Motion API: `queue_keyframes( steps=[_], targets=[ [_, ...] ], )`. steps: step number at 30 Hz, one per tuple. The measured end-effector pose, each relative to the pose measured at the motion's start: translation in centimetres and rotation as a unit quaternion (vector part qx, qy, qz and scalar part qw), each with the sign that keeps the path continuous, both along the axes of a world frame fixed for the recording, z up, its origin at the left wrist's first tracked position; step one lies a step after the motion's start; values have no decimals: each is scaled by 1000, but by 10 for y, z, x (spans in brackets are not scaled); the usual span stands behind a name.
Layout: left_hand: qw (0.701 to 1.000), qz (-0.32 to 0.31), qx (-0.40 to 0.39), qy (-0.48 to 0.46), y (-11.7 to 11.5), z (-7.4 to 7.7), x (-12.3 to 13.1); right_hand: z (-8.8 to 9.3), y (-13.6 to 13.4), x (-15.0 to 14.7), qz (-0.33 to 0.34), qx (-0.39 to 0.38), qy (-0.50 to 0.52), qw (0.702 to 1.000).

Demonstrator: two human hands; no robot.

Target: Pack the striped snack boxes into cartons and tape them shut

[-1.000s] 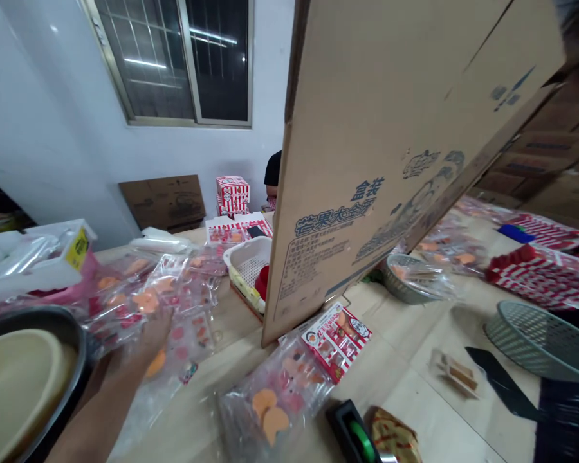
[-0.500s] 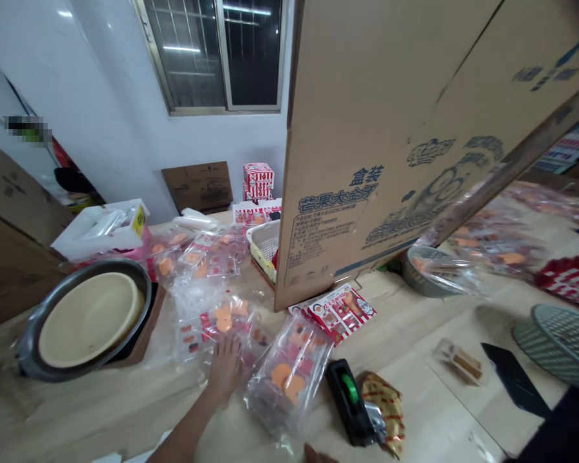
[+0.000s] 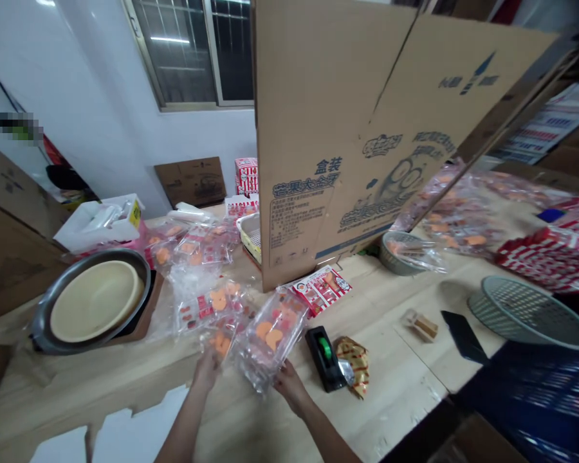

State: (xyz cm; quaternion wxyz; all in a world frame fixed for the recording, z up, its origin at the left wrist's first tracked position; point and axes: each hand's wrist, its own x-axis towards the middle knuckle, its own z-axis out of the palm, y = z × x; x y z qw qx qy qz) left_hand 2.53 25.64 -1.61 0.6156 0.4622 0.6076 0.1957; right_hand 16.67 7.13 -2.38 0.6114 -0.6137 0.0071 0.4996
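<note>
My left hand (image 3: 207,368) pinches the near corner of a small clear plastic packet (image 3: 222,342) with orange pieces in it. The fingers of my right hand (image 3: 288,382) are closed at the lower right edge of a larger clear plastic bag (image 3: 271,334), which lies on the table with orange and pink pieces inside. Beyond my left hand lies another clear packet (image 3: 203,307) with orange and red pieces. A red-and-white printed card (image 3: 322,289) rests just past the larger bag. To the right of my right hand stands a black tape dispenser (image 3: 324,366) with a green core.
A large upright cardboard sheet (image 3: 313,206) stands across the table. At left, a cream bowl (image 3: 94,302) sits inside a metal basin (image 3: 43,321). White card pieces (image 3: 135,424) lie at the front. Right hold a green basket (image 3: 525,315), a black flat object (image 3: 464,337) and a gold wrapper (image 3: 356,363).
My left hand has drawn back from the flat packets and now holds a small packet. My right hand has come up to the larger bag's edge. The view has shifted right.
</note>
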Motion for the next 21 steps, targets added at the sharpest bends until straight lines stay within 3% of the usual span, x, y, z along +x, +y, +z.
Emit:
queue_keyframes(
  steps=[5, 7, 9, 12, 16, 19, 21],
  targets=[
    [994, 72, -29, -71, 57, 27, 9, 4, 21, -16, 52, -10, -12, 999],
    [993, 76, -31, -83, 65, 34, 10, 9, 17, -18, 67, -30, -41, 996],
    [994, 60, -37, -83, 56, 35, 11, 19, 5, -12, 67, -34, -86, 993],
    [997, 8, -46, -62, 12, 25, 8, 48, -30, 18, 51, -11, -158, 986],
    [990, -129, -64, 8, -91, -3, 2, 92, -102, 82, -36, -14, -244, 969],
    [953, -289, -77, 55, -175, -21, 1, 114, -160, 119, -142, -51, -298, 943],
    [907, -407, -76, 76, -217, -26, 4, 124, -194, 131, -205, -73, -321, 922]
  ],
)
